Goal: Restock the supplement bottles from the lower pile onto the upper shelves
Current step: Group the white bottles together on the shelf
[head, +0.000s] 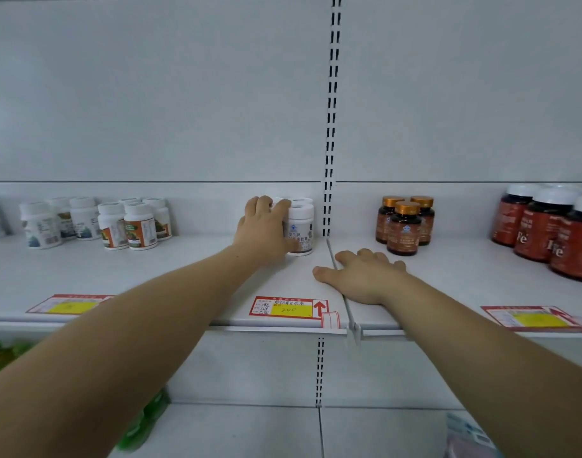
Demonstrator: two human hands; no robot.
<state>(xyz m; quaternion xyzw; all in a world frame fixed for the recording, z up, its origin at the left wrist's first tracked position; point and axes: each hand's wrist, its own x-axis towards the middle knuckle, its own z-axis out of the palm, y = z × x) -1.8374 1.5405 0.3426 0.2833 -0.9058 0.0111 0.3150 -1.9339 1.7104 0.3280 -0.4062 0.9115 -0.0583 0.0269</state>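
A white supplement bottle with a white cap is seen upright at frame centre on the upper shelf. Further white bottles are glimpsed just behind it.

Pale grey shelving with a plain back panel and a slotted black-holed upright.

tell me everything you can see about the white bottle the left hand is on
The white bottle is a small, plastic-looking jar with a white ribbed cap and a pale label bearing a blue logo and dark printed characters. It stands upright on the upper shelf, just left of the slotted upright post. The left hand curls round its left side, hiding part of it. More white caps show close behind it.
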